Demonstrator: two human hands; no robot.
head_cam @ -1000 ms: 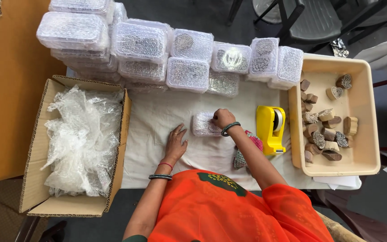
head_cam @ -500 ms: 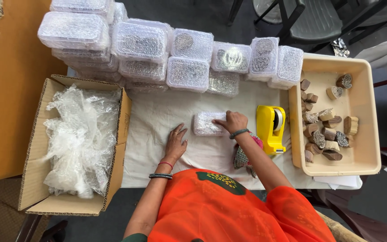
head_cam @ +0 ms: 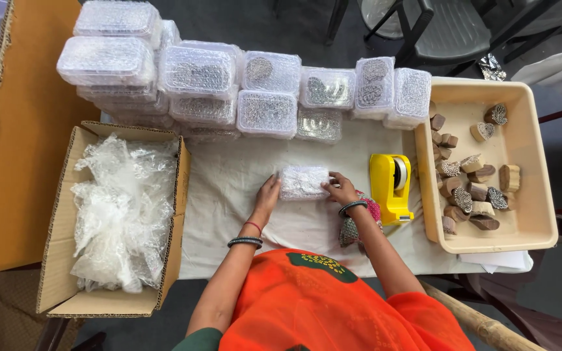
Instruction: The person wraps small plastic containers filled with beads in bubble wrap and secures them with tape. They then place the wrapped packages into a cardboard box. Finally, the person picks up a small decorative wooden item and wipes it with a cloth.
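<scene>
Head view: left hand (head_cam: 267,197) and right hand (head_cam: 341,189) are pinching, apparently, the bubble-wrapped packet (head_cam: 304,182), its long axis lying left-right on the counter (head_cam: 229,195).

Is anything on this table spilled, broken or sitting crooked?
Nothing stands out. Both hands, left and right, hold a bubble-wrapped block flat on the cloth. The tape dispenser stands upright, wooden blocks lie loose inside the tray, and wrapped packs are stacked behind.
</scene>
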